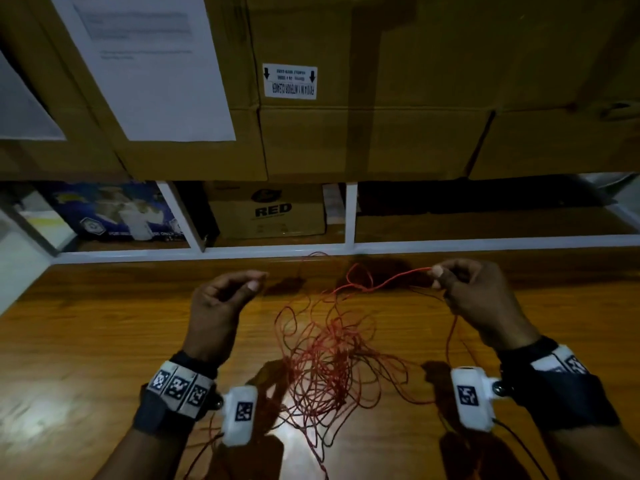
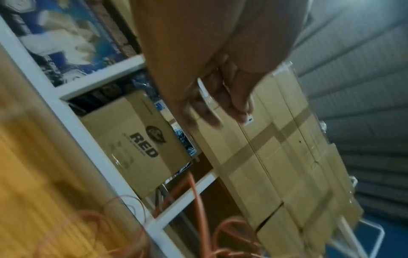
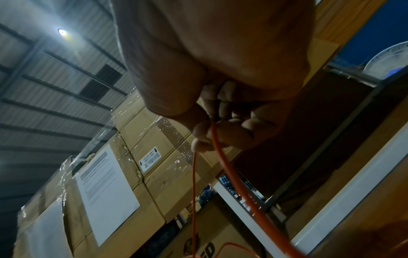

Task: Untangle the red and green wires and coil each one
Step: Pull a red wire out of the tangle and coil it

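Your left hand [image 1: 221, 306] was up above the shiny brown wooden table [image 1: 86, 341], on the left side. Its fingers were curled in, and the thumb and first finger were almost touching. I could not tell if a thin wire was between them. In the left wrist view, the fingers [image 2: 223, 97] were bent, and nothing showed up in them.

In the middle, the thin red wire [image 1: 329, 358] lay on the table in a big loose messy pile. Some dark strands ran through the pile, and these may be the thin green wire [image 1: 323, 434], but it was too dim to be sure. The two wires were mixed up together.

From the pile, one red strand went up to the right. Your right hand [image 1: 481, 299] was held above the table, and its thumb and first finger pinched that strand. In the right wrist view, the red wire [image 3: 223, 162] came out from between the fingertips [image 3: 198, 141] and hung down.

Behind the table were a white shelf frame [image 1: 349, 216] and big brown cardboard boxes [image 1: 381, 140].
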